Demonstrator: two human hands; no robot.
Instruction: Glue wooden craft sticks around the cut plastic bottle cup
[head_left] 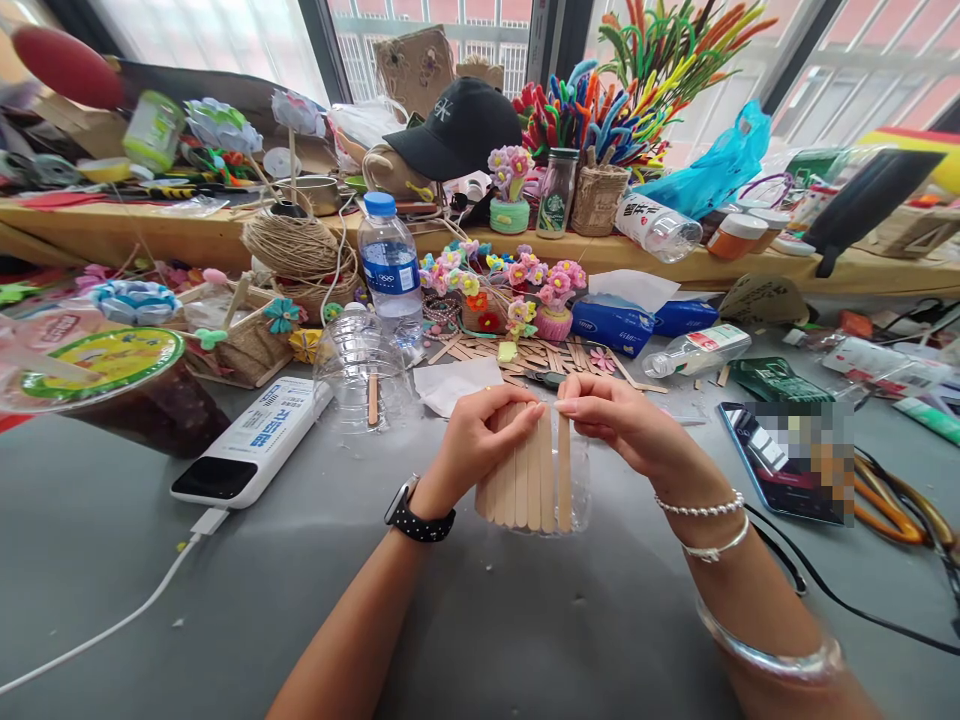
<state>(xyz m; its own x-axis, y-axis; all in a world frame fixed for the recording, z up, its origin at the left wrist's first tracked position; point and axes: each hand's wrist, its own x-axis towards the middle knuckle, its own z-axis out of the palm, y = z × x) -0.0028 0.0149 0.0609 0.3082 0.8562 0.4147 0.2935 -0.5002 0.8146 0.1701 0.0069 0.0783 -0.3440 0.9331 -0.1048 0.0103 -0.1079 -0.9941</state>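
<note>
In front of me is a clear plastic bottle piece (580, 490) with a row of wooden craft sticks (521, 490) upright side by side along its front. My left hand (487, 430) wraps round its upper left side, thumb over the stick tops. Between the thumb and fingers of my right hand (611, 415) is the top of a single craft stick (564, 480), upright against the plastic, with a narrow gap between it and the row. Behind my hands, many loose craft sticks (551, 358) lie in a pile, with dark-handled pliers (550, 380) partly hidden at its near edge.
At left stand a drink cup (142, 390) and a power bank (247, 445) with a white cable. A cut bottle top (360, 370) and a water bottle (390, 265) stand nearer the middle. On the right lie a phone (780, 460) and orange-handled scissors (885, 510). A crowded shelf (450, 242) runs behind.
</note>
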